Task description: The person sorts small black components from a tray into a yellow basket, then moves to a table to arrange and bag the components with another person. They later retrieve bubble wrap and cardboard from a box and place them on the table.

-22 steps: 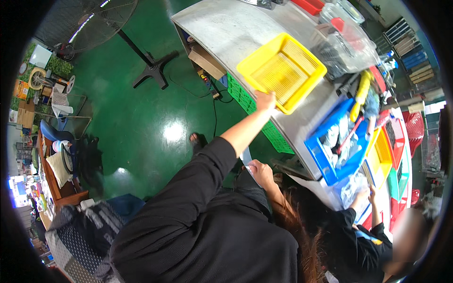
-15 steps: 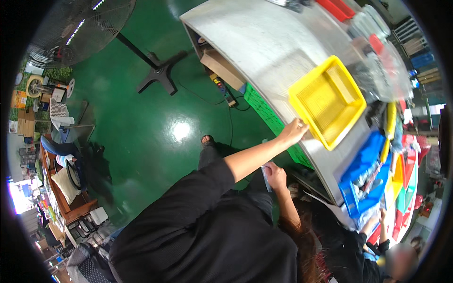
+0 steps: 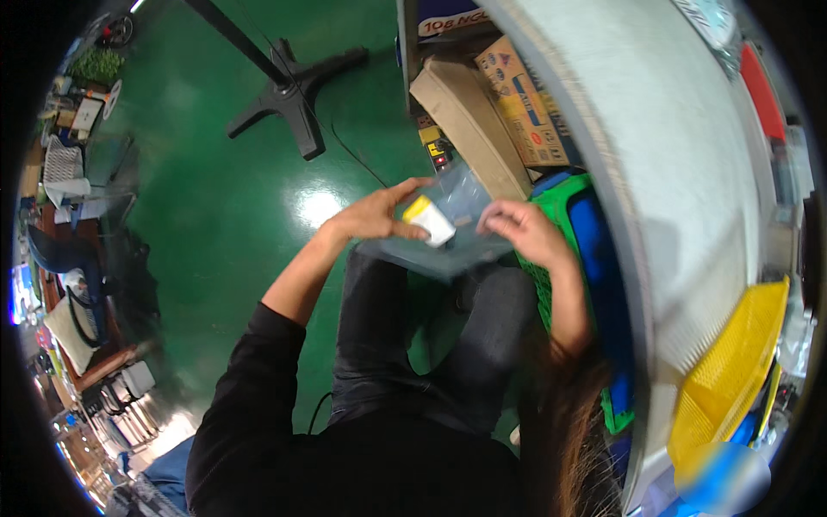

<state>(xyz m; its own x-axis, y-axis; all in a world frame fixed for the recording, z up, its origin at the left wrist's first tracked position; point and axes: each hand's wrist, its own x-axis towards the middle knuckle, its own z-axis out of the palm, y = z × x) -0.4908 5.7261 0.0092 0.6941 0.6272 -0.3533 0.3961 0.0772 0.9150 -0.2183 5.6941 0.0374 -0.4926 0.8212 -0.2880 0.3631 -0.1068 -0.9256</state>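
Over my lap, both hands hold a clear plastic bag (image 3: pixel 461 246). My left hand (image 3: pixel 375 215) grips its left side and pinches a small white piece with a yellow end (image 3: pixel 428 221) against the bag. My right hand (image 3: pixel 521 231) pinches the bag's right edge between fingertips. Whether the white piece is inside the bag or on top of it is unclear. My dark trousers (image 3: pixel 431 345) lie just below the bag.
A grey table (image 3: pixel 680 198) curves along the right, with a yellow tray (image 3: pixel 732 370) on it. Under it sit a green crate (image 3: pixel 564 258) and cardboard boxes (image 3: pixel 491 121). A black fan stand base (image 3: pixel 289 95) rests on the green floor (image 3: pixel 224 215).
My left hand has come off the yellow tray on the table and down to my lap. Both hands now hold the clear bag, and the view has tilted down.
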